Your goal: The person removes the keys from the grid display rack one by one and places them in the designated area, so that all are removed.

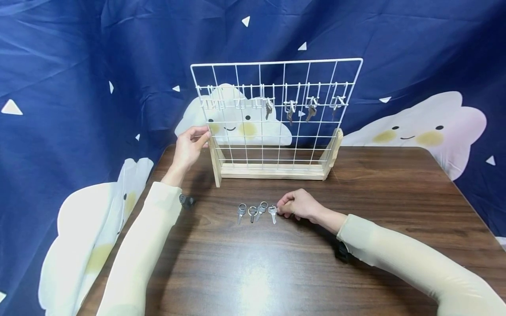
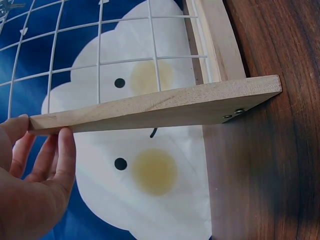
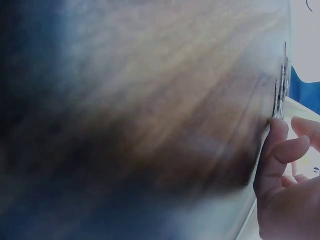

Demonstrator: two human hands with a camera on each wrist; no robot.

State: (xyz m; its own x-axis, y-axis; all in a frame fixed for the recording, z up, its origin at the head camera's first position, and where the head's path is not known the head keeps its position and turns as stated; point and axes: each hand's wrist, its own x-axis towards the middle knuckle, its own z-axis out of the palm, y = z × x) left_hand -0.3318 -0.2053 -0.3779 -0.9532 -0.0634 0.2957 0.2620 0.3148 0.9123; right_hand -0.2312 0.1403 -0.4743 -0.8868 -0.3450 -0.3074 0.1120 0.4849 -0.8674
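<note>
So there's one brown table [image 1: 399, 197] with one wire rack [image 1: 272, 171] standing by its far edge. Left arm's stretched way out, and the left hand [image 1: 189, 147] is pinching the rack's wooden side post [image 2: 150, 110]. Right hand [image 1: 300, 204] is down low, fingers bent, tips right by a key; can't tell if it's actually gripping it. Four loose keys [image 1: 253, 215] lie in a row, well in from the table's left edge, plus four hanging keys [image 1: 311, 112] on the rack.
</note>
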